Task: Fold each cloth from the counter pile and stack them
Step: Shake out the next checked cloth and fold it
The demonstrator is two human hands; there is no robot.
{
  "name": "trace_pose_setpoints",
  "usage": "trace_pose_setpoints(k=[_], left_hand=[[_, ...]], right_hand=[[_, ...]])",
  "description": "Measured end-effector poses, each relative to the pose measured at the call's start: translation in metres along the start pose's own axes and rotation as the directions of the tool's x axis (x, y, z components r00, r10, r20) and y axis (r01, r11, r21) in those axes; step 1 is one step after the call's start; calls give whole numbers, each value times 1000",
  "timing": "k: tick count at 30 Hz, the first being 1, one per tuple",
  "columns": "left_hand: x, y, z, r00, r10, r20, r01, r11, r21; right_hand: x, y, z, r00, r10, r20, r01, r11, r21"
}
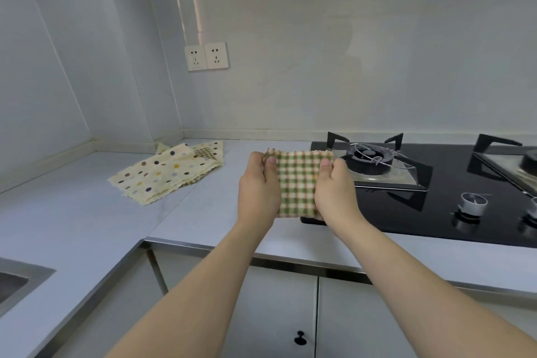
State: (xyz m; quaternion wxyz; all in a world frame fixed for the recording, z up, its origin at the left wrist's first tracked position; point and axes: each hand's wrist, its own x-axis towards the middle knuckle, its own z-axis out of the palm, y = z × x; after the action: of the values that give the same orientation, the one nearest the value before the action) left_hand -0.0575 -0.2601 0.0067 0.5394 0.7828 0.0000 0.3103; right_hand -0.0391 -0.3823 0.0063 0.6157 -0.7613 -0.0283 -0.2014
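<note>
A green and cream checked cloth [296, 180], folded to a narrow rectangle, is held up over the counter beside the hob. My left hand [257, 192] grips its left edge, thumb on the front near the top corner. On the opposite edge my right hand [337, 192] holds it the same way. Further back on the left lies the pile of cloths [168, 174]: cream ones with coloured dots on top, a checked one peeking out beneath.
A black glass gas hob [436, 206] with a burner [369, 158] and knobs [473, 202] fills the counter's right side. A sink corner [17, 282] shows at lower left. Wall sockets [206, 56] sit above the grey counter [72, 212]. Cabinet doors [279, 314] are below.
</note>
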Motion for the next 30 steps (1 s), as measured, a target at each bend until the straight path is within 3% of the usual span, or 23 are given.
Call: trace_pose_setpoints(k=[8, 12, 17, 22, 30], left_hand=[[77, -78, 45, 995, -93, 27, 93, 996, 5], [117, -92, 63, 973, -216, 87, 210, 976, 64], [145, -6, 59, 914, -361, 186, 353, 932, 78], [146, 92, 63, 862, -418, 288, 403, 908, 111], [115, 149, 164, 817, -330, 473, 275, 944, 183]], right_hand=[[82, 51, 51, 999, 51, -7, -51, 992, -114], [115, 53, 68, 992, 122, -31, -125, 973, -193], [143, -27, 29, 960, 276, -39, -276, 922, -272], [148, -106, -37, 921, 383, -74, -387, 874, -293], [152, -90, -157, 832, 488, -265, -540, 821, -183]])
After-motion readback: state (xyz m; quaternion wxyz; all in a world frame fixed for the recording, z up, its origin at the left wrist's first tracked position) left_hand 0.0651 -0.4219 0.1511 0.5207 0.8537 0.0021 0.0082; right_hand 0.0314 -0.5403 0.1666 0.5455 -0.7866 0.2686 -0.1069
